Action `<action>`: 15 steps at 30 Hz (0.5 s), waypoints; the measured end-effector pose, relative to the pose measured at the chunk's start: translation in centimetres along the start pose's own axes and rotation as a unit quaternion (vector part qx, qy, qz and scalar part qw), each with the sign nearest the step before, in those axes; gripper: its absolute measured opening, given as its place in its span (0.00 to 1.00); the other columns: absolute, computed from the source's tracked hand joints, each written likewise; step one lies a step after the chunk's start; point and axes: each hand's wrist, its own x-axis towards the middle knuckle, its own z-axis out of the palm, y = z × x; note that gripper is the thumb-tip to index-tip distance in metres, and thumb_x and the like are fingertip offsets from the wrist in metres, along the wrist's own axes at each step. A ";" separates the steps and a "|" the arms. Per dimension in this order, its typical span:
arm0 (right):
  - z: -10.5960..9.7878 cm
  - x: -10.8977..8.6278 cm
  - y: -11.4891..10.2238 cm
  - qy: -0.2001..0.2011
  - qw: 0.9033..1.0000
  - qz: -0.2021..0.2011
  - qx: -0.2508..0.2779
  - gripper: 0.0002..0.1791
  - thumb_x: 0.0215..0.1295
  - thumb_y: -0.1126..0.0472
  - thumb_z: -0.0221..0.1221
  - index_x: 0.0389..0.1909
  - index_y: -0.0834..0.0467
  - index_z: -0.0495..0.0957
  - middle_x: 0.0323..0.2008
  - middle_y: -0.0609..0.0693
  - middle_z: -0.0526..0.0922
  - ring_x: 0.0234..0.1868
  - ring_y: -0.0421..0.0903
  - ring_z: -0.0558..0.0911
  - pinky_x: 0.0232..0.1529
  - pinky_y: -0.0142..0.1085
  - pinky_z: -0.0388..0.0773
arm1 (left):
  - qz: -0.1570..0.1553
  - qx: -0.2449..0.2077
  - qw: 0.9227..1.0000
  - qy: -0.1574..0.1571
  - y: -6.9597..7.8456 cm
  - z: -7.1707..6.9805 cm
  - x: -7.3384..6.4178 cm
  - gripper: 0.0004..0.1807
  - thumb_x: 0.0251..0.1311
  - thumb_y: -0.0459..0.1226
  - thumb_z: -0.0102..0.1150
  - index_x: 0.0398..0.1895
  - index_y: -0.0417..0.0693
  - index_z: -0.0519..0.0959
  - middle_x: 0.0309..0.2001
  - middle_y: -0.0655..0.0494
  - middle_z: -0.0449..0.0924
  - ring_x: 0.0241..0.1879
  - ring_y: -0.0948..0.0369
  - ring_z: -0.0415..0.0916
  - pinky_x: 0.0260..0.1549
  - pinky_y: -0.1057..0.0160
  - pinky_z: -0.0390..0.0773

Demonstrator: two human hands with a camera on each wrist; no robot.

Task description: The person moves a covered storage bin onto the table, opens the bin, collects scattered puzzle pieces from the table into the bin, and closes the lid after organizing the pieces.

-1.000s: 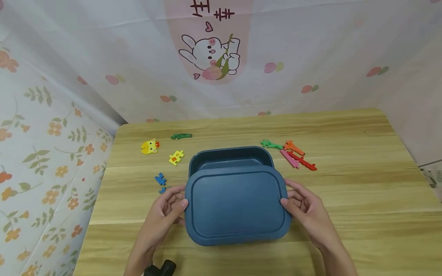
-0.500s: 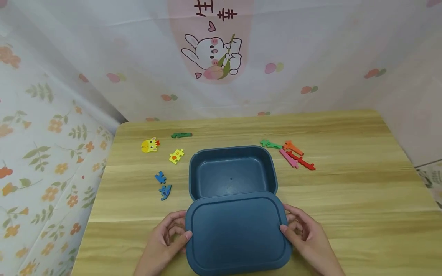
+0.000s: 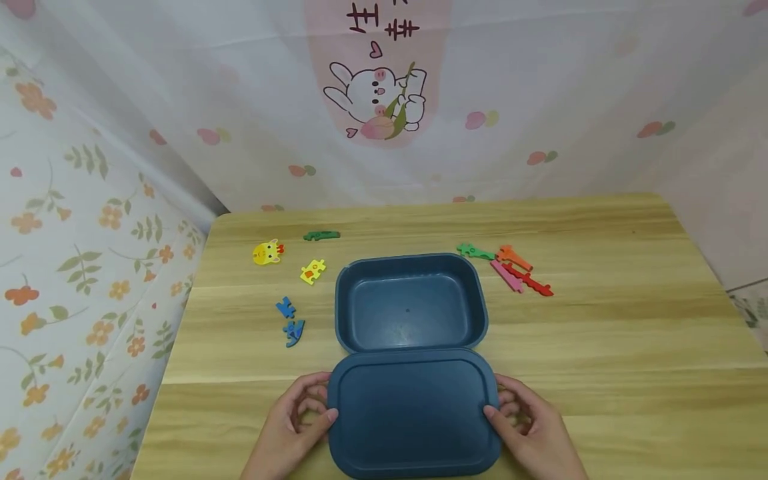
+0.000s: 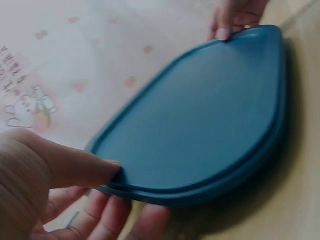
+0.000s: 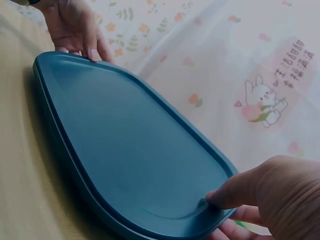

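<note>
On the near edge of a wooden table (image 3: 600, 333), a person's left hand (image 3: 294, 427) pinched the left rim of a dark blue lid (image 3: 414, 413), thumb on top and fingers curled beneath, while the right hand (image 3: 528, 427) pinched the opposite rim likewise. Smooth, flat and round-cornered with a raised border, the lid looked like stiff, light plastic, best held by its short edges. Just behind it sat an open matching box (image 3: 411, 303), with bright puzzle pieces (image 3: 516, 270) scattered to either side.
</note>
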 end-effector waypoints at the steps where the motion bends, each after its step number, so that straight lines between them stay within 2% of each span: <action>1: 0.1 -0.1 0.0 0.002 1.000 -0.002 -0.001 0.24 0.61 0.60 0.70 0.59 0.49 0.78 0.38 0.51 0.84 0.33 0.37 0.82 0.26 0.32 0.80 | -0.001 -0.001 1.000 -0.003 -0.1 -0.1 0.0 0.29 0.62 0.32 0.66 0.66 0.46 0.70 0.47 0.44 0.76 0.37 0.65 0.81 0.29 0.54 0.89; 9: 0.9 -0.3 0.8 0.001 0.999 -0.032 -0.001 0.24 0.59 0.64 0.71 0.57 0.51 0.79 0.42 0.50 0.79 0.34 0.36 0.80 0.26 0.32 0.81 | -0.036 -0.008 0.999 -0.008 -0.6 -1.0 -0.4 0.29 0.63 0.35 0.67 0.66 0.43 0.69 0.46 0.48 0.76 0.38 0.64 0.80 0.31 0.55 0.89; 13: 1.3 -0.4 1.3 0.017 0.995 -0.092 -0.019 0.24 0.57 0.66 0.71 0.56 0.52 0.80 0.39 0.48 0.79 0.32 0.33 0.78 0.23 0.30 0.77 | -0.037 0.000 0.999 -0.023 -1.0 -1.1 -0.3 0.30 0.64 0.34 0.65 0.68 0.42 0.68 0.47 0.44 0.76 0.38 0.64 0.81 0.30 0.54 0.89; 15: 1.7 -0.4 1.6 0.027 0.991 -0.125 -0.027 0.24 0.56 0.67 0.72 0.56 0.54 0.80 0.38 0.47 0.79 0.31 0.32 0.77 0.22 0.30 0.75 | -0.038 0.022 0.999 -0.010 -1.1 -1.0 -0.2 0.30 0.63 0.34 0.66 0.67 0.45 0.69 0.48 0.43 0.77 0.37 0.64 0.81 0.28 0.56 0.88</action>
